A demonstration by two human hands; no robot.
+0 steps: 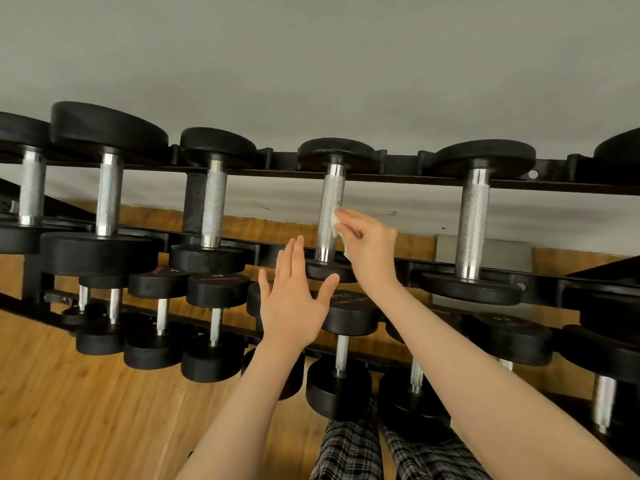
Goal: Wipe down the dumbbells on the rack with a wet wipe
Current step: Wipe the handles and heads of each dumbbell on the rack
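- The right hand [369,242] pinches a white wet wipe [335,221] in its fingers [349,216] and presses it against the knurled silver handle of the middle dumbbell [330,209].
- That dumbbell lies across the top tier of the black rack [408,159], its near black head just below the wipe.
- The left hand [294,299] is held flat with fingers [294,254] straight and slightly spread, just left of that dumbbell's near head; whether it touches it cannot be told.
- More dumbbells [213,202] sit on either side of the middle dumbbell, with smaller ones [214,323] on the tier beneath it.
- Wood floor [69,410] lies below the rack.
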